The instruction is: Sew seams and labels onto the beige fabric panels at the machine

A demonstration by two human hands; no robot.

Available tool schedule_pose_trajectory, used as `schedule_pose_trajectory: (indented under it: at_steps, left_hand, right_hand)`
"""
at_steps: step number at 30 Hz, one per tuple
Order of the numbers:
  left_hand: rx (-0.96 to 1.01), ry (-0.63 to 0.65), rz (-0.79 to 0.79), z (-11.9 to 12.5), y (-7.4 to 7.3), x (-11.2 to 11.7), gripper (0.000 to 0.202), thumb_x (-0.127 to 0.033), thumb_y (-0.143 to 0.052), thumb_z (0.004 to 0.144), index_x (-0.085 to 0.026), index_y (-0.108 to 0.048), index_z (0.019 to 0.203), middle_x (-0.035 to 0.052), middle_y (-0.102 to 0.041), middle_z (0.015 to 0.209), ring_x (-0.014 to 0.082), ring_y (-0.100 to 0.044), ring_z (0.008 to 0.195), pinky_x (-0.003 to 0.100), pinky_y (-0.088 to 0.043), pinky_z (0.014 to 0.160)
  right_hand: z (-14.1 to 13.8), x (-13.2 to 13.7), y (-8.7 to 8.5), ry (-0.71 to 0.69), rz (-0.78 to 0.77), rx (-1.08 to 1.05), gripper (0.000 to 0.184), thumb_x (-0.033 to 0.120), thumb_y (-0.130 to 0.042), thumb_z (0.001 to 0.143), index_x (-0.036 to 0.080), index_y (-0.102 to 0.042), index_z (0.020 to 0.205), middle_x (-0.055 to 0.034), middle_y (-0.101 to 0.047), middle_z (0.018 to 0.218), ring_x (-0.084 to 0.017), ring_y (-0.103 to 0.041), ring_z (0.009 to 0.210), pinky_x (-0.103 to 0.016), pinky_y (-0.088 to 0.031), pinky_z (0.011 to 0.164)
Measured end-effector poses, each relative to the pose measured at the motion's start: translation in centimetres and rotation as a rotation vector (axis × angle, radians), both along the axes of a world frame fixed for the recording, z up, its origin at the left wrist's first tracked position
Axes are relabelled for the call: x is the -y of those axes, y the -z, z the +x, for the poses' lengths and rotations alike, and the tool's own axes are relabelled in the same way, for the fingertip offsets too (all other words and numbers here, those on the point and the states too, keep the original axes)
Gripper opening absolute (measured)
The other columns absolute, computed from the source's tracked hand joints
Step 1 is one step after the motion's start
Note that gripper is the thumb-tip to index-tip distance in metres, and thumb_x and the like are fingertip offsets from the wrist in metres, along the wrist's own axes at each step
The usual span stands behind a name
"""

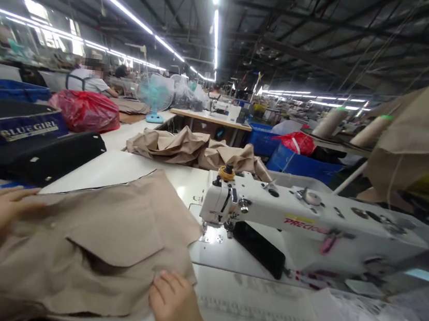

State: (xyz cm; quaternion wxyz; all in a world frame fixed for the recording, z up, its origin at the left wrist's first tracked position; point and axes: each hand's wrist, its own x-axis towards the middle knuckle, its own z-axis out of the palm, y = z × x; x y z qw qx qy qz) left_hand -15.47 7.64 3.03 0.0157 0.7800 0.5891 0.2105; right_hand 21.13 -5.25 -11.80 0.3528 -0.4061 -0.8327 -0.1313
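Observation:
A beige cloth piece [113,221] with a loose flap-like layer and a dark upper edge spreads over the white sewing table, its right corner by the needle area. My left hand [0,212], wearing a ring, lies over the cloth's left edge with fingers stretched out. Near the lower right edge, my right hand [175,304] has its bent fingers close together on the cloth; its thumb is hidden. To the right stands a white sewing machine [271,209]. Against its base lies a black phone-like slab [260,249].
More beige cloth [188,147] is heaped behind the table. A red plastic bag [85,111], a fan [155,96] and black rolled material [43,157] stand left. Thread cones [328,122] and hanging cloth [426,119] are right. A person [89,80] sits farther back.

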Motion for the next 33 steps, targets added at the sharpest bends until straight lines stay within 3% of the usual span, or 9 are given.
schedule_pose_trajectory:
  at_steps: [2, 5, 7, 9, 12, 14, 20, 28, 33]
  left_hand:
    - [-0.086, 0.103, -0.007, 5.4, -0.4, 0.9, 0.049, -0.025, -0.032, 0.063, -0.023, -0.064, 0.099, -0.0054, -0.06, 0.115, 0.0263, -0.055, 0.104, 0.052, -0.037, 0.094]
    - [-0.132, 0.49, -0.122, 15.5, 1.4, 3.1, 0.038, -0.02, -0.04, 0.077, -0.023, -0.061, 0.108, 0.0017, -0.062, 0.116, 0.0202, -0.058, 0.105, 0.034, -0.046, 0.091]
    - [-0.146, 0.531, -0.116, 20.6, 4.0, 4.0, 0.037, -0.017, -0.04, 0.081, -0.022, -0.06, 0.111, 0.0047, -0.061, 0.119, 0.0222, -0.053, 0.112, 0.039, -0.044, 0.095]
    - [-0.172, 0.586, -0.166, 23.3, 6.8, 4.1, 0.036, -0.021, -0.042, 0.084, -0.022, -0.056, 0.117, 0.0056, -0.057, 0.124, 0.0253, -0.046, 0.12, 0.048, -0.039, 0.099]
    - [-0.083, 0.61, -0.196, 23.7, 9.7, 4.0, 0.035, -0.023, -0.037, 0.088, -0.021, -0.054, 0.118, 0.0066, -0.058, 0.123, 0.0229, -0.047, 0.12, 0.051, -0.033, 0.102]
    - [-0.01, 0.623, -0.218, 23.4, 10.2, 4.1, 0.035, -0.022, -0.034, 0.09, -0.019, -0.056, 0.116, 0.0073, -0.059, 0.121, 0.0215, -0.048, 0.119, 0.051, -0.032, 0.103]
    - [0.129, 0.737, -0.323, 24.3, 9.2, 4.8, 0.033, -0.028, -0.036, 0.089, -0.022, -0.061, 0.11, 0.0068, -0.061, 0.118, 0.023, -0.048, 0.119, 0.053, -0.031, 0.103]
    - [0.263, 0.816, -0.395, 23.8, 8.9, 4.4, 0.031, -0.031, -0.045, 0.086, -0.023, -0.062, 0.11, 0.0088, -0.063, 0.115, 0.0255, -0.046, 0.121, 0.056, -0.029, 0.102]
    - [0.347, 0.83, -0.428, 23.2, 9.0, 4.1, 0.027, -0.029, -0.047, 0.086, -0.024, -0.065, 0.105, 0.0085, -0.064, 0.113, 0.025, -0.047, 0.12, 0.057, -0.029, 0.102]
  right_hand:
    - [-1.1, 0.3, 0.2, 0.01, 0.009, 0.018, 0.021, 0.009, -0.044, 0.077, 0.013, -0.059, 0.091, -0.0076, -0.067, 0.093, -0.02, -0.059, 0.09, -0.034, -0.048, 0.078]
    - [-3.0, 1.0, -0.1, -0.019, 0.009, 0.033, 0.017, 0.013, -0.048, 0.078, 0.014, -0.059, 0.092, -0.0053, -0.067, 0.094, -0.02, -0.058, 0.091, -0.032, -0.048, 0.075]
    - [-3.2, 1.6, -0.9, -0.103, -0.044, 0.027, 0.014, 0.021, -0.051, 0.079, 0.016, -0.057, 0.09, -0.0035, -0.066, 0.092, -0.019, -0.057, 0.089, -0.029, -0.048, 0.073]
    - [-1.8, 2.0, -2.1, -0.117, -0.163, 0.015, 0.014, 0.027, -0.052, 0.078, 0.018, -0.056, 0.087, -0.003, -0.063, 0.088, -0.018, -0.056, 0.082, -0.028, -0.046, 0.069]
    - [2.2, 1.8, -3.5, 0.166, -0.31, 0.003, 0.011, 0.018, -0.049, 0.073, 0.021, -0.057, 0.08, -0.0027, -0.057, 0.071, -0.018, -0.053, 0.067, -0.03, -0.04, 0.058]
    - [4.4, 1.4, -3.9, 0.212, -0.361, 0.071, 0.024, 0.014, -0.048, 0.07, 0.023, -0.058, 0.09, -0.0016, -0.057, 0.066, -0.018, -0.052, 0.063, -0.029, -0.036, 0.055]
    - [4.6, 0.3, -4.3, 0.208, -0.482, 0.152, 0.006, 0.016, -0.05, 0.068, 0.021, -0.054, 0.067, -0.0012, -0.061, 0.06, -0.015, -0.052, 0.053, -0.027, -0.027, 0.049]
    - [4.5, 0.2, -4.4, 0.175, -0.475, 0.13, 0.01, 0.02, -0.05, 0.067, 0.023, -0.058, 0.074, -0.0004, -0.063, 0.059, -0.016, -0.054, 0.051, -0.026, -0.027, 0.047]
    - [4.0, -0.7, -3.7, 0.174, -0.453, 0.101, 0.012, 0.018, -0.048, 0.072, 0.023, -0.057, 0.067, 0.0028, -0.064, 0.058, -0.013, -0.056, 0.049, -0.025, -0.028, 0.045]
